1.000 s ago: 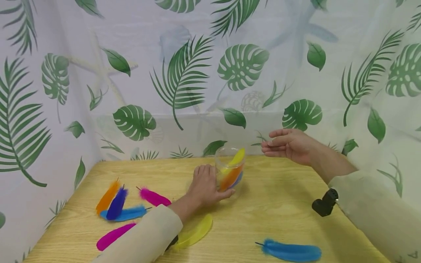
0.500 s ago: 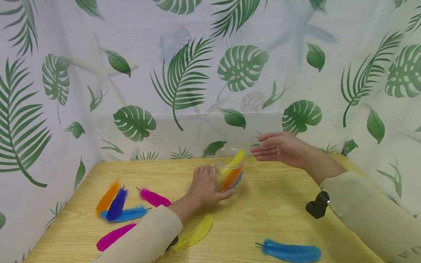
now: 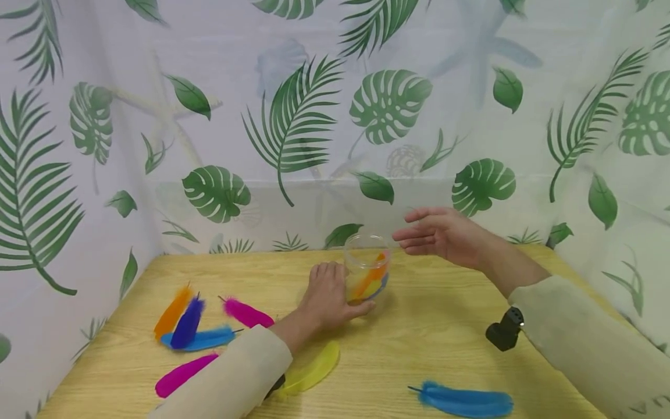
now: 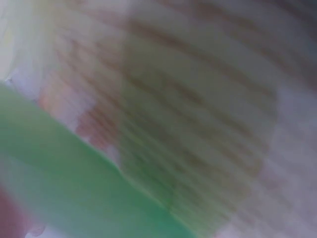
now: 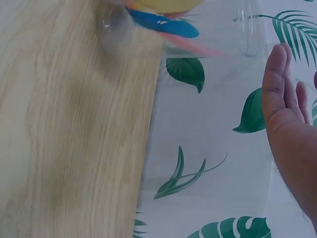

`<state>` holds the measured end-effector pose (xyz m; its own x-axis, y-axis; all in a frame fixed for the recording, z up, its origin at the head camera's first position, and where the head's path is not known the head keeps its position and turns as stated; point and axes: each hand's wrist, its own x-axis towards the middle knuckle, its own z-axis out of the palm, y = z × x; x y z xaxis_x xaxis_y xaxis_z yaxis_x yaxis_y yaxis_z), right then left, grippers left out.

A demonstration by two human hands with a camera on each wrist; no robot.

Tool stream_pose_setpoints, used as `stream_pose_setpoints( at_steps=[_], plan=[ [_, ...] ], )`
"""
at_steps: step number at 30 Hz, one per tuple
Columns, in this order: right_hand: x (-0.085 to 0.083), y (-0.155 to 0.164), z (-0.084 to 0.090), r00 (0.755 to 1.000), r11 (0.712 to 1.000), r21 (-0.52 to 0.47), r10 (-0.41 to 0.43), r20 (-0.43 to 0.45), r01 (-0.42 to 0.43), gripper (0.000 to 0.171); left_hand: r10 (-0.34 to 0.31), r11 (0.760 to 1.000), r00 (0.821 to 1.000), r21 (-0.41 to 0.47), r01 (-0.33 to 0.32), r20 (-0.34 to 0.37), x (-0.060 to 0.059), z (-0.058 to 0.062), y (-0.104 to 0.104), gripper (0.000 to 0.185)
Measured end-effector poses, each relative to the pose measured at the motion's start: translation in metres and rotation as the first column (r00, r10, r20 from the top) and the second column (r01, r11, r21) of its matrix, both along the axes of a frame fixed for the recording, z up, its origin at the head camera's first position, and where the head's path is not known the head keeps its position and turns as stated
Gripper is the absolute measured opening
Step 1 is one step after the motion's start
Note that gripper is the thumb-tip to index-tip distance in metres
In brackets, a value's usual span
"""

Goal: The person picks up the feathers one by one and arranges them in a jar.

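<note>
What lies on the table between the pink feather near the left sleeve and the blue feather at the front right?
A yellow feather lies between the pink feather and blue feather, seen in the head view.

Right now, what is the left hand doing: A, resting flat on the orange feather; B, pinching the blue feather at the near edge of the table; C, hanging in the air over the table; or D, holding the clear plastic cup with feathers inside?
D: the left hand curls its grip round the side of the clear plastic cup standing on the wooden table, coloured feathers inside.
</note>
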<state>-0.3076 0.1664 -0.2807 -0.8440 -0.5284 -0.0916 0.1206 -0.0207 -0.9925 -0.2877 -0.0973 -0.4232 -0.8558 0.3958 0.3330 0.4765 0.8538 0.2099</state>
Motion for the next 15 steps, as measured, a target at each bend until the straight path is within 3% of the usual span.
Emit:
stream_pose_setpoints(
  at_steps=[6,15],
  plan=[
    [0.000,0.011,-0.009,0.999,0.998,0.058,-0.011,0.042,0.008,0.017,0.013,1.000,1.000,-0.011,-0.013,0.018,0.000,0.000,0.001,0.077],
    [0.004,0.027,-0.028,0.997,0.992,0.108,0.053,0.053,-0.058,0.020,0.017,1.000,1.000,-0.025,-0.017,0.025,0.000,0.001,0.001,0.077]
  ],
)
